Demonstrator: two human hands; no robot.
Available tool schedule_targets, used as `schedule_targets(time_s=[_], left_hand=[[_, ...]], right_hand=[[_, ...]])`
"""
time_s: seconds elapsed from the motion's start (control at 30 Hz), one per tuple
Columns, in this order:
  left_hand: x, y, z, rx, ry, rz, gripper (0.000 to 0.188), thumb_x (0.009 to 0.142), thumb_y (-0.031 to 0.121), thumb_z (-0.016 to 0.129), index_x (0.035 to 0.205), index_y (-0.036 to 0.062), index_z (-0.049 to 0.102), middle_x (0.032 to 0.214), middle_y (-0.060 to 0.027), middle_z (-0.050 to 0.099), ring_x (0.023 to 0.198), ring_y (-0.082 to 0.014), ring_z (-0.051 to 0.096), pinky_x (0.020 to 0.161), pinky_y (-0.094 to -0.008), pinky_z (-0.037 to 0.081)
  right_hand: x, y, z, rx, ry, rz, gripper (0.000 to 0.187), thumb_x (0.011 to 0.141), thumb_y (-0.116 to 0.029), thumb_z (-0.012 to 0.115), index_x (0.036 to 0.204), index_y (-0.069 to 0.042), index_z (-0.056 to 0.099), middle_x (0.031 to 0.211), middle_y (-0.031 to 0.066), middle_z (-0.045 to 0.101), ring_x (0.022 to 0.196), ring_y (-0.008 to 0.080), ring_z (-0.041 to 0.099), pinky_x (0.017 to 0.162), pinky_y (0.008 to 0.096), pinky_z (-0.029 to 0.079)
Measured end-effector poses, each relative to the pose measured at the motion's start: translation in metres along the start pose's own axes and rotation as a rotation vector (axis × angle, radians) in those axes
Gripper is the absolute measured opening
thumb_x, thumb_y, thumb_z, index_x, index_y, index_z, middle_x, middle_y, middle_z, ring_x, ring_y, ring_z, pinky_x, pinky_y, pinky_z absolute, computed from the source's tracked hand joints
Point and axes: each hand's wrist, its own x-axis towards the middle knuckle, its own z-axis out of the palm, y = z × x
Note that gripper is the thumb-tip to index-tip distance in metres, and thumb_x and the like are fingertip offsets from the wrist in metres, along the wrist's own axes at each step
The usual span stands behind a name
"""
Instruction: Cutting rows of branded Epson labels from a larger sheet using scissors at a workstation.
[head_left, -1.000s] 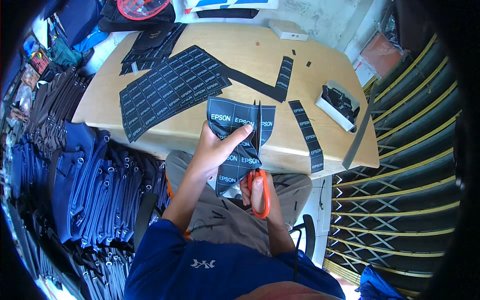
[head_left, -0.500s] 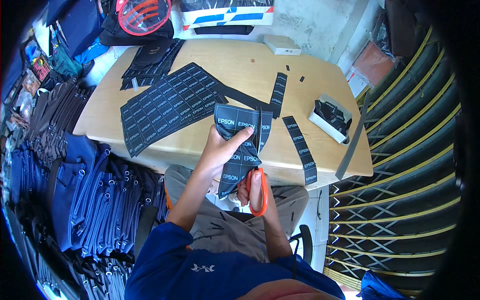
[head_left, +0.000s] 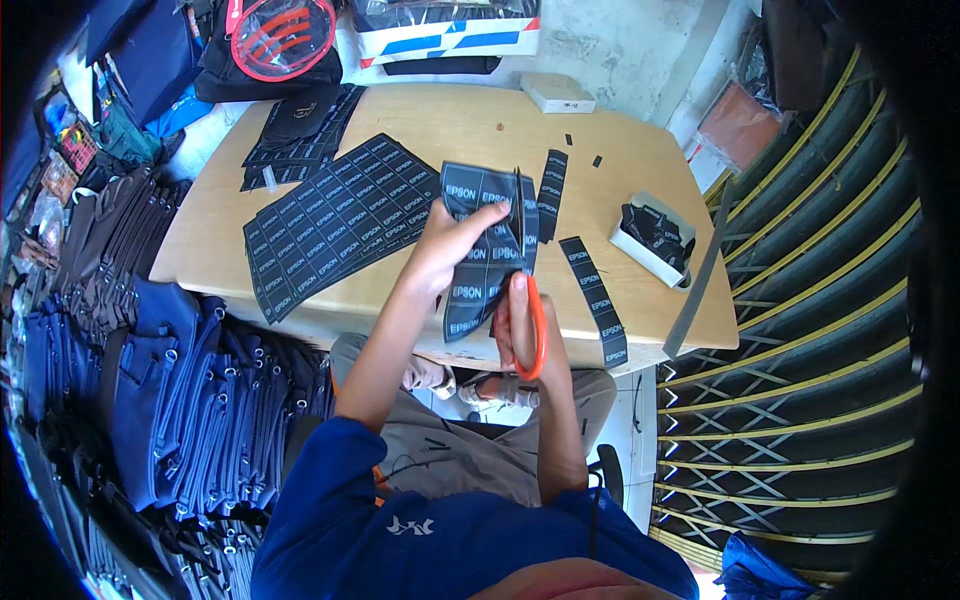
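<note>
My left hand (head_left: 450,242) grips a black sheet of printed labels (head_left: 465,292), thumb on top, held up over the near edge of the table. In my right hand (head_left: 518,325) is a pair of scissors with orange handles (head_left: 541,335). Its blades point away from me and lie along the sheet's right side, where a column of labels runs beside them. On the table to the left lies a stack of black label sheets (head_left: 345,215). Two cut label strips, one nearer (head_left: 597,300) and one farther (head_left: 552,185), rest to the right of the held sheet.
A white box of cut black labels (head_left: 655,240) stands at the table's right, beside a long grey strip (head_left: 700,275). At the back is a closed white box (head_left: 557,93). Dark blue bags (head_left: 200,400) are piled left; a folding metal gate (head_left: 800,330) stands right.
Both hands have moved up and away from me with the sheet and scissors. The sheet now hangs flatter, and its lower end has risen over the table edge.
</note>
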Motion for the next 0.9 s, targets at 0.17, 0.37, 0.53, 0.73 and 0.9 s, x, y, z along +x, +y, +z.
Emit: schedule_targets(time_s=[0.17,0.37,0.53,0.73,0.9], left_hand=[[0.032,0.006,-0.007,0.087,0.052,-0.015,0.019,0.076,0.010,0.068,0.090,-0.0002,0.062,0.081,-0.0074,0.065,0.069,-0.0141,0.063,0.061,-0.0275,0.053],[0.041,0.006,-0.022,0.099,0.108,-0.038,0.029,0.075,0.019,0.072,0.094,0.0025,0.059,0.080,-0.0057,0.063,0.066,-0.0142,0.062,0.059,-0.0303,0.054],[0.020,0.008,-0.032,0.078,0.098,-0.072,0.028,0.077,0.018,0.069,0.098,0.0027,0.058,0.084,-0.0065,0.063,0.070,-0.0153,0.063,0.061,-0.0305,0.054],[-0.018,0.011,-0.028,0.035,0.027,-0.012,0.021,0.080,0.008,0.066,0.098,-0.0006,0.059,0.088,-0.0086,0.065,0.075,-0.0148,0.064,0.066,-0.0294,0.054],[-0.046,0.006,-0.024,0.081,0.031,0.051,0.018,0.080,0.005,0.066,0.096,-0.0005,0.061,0.087,-0.0060,0.065,0.075,-0.0112,0.062,0.065,-0.0254,0.052]], right_hand=[[0.030,-0.015,-0.004,-0.083,0.058,0.007,0.066,0.091,-0.056,0.032,0.054,-0.003,0.042,0.036,0.0047,0.035,0.026,0.0144,0.037,0.027,0.0261,0.031],[0.055,-0.008,-0.008,-0.004,0.102,0.017,0.062,0.088,-0.062,0.032,0.060,-0.007,0.040,0.038,0.0008,0.033,0.027,0.0117,0.036,0.027,0.0244,0.030],[0.053,0.006,-0.013,0.261,0.076,0.000,0.066,0.085,-0.068,0.030,0.068,-0.005,0.042,0.045,-0.0018,0.034,0.030,0.0083,0.034,0.029,0.0224,0.027],[0.026,-0.003,-0.016,0.542,-0.104,-0.004,0.067,0.084,-0.070,0.029,0.091,-0.004,0.045,0.061,-0.0057,0.027,0.046,0.0032,0.025,0.040,0.0176,0.022],[0.002,0.000,-0.012,0.212,-0.128,-0.111,0.033,0.085,-0.036,0.059,0.084,-0.003,0.053,0.068,-0.0015,0.047,0.058,0.0066,0.044,0.049,0.0224,0.034]])
